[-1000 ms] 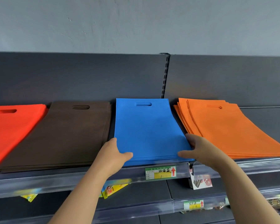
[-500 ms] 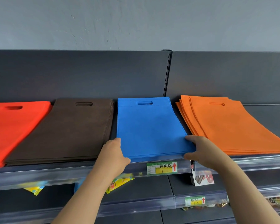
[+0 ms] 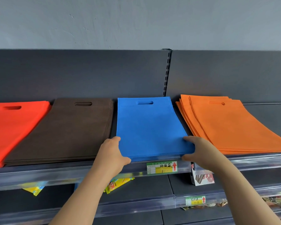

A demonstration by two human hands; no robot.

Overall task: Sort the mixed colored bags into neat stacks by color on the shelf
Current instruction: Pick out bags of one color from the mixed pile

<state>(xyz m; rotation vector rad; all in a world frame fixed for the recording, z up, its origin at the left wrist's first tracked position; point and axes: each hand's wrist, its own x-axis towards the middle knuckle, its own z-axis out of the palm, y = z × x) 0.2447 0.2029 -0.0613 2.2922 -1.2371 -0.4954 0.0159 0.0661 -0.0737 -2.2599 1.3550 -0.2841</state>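
Four stacks of flat bags with cut-out handles lie side by side on the top shelf point(image 3: 55, 174). From left to right: red bags point(image 3: 13, 127), brown bags point(image 3: 71, 130), blue bags point(image 3: 149, 127), orange bags point(image 3: 230, 125). My left hand point(image 3: 112, 155) grips the near left corner of the blue stack. At the near right corner, my right hand point(image 3: 199, 151) grips the same stack, thumb on top. The orange stack is fanned out unevenly; the other stacks look squared.
A clear price rail with a green and yellow label point(image 3: 161, 167) runs along the shelf's front edge. Lower shelves hold yellow snack packets point(image 3: 118, 184) and a small white box point(image 3: 203, 177). A dark back panel and a grey wall rise behind.
Both hands have closed in on the blue stack's near corners and the stack now sits straighter. The camera view has shifted slightly.
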